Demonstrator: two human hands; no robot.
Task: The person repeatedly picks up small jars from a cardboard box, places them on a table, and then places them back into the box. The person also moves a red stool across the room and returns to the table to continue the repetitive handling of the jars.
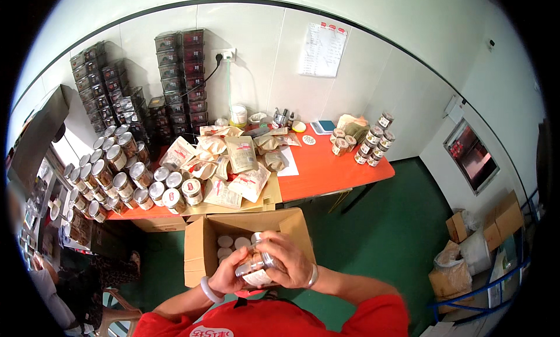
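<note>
Both of my hands hold a clear jar (255, 277) with brown contents and a pale label, tilted above an open cardboard box (196, 252). My left hand (228, 271) is closed round the jar's left side. Over its top and right side curl the fingers of my right hand (290, 259). Inside the box, several round white jar lids (225, 241) show to the left of my hands. The box's right part is hidden behind my right hand and the jar.
Beyond the box stands a red table (324, 179) with many jars (122, 182) at left, a pile of pouches (242, 153) mid-table and stacked small jars (373, 144) at right. Tall stacks of dark boxes (181, 80) line the wall. A seated person (76, 290) is at lower left.
</note>
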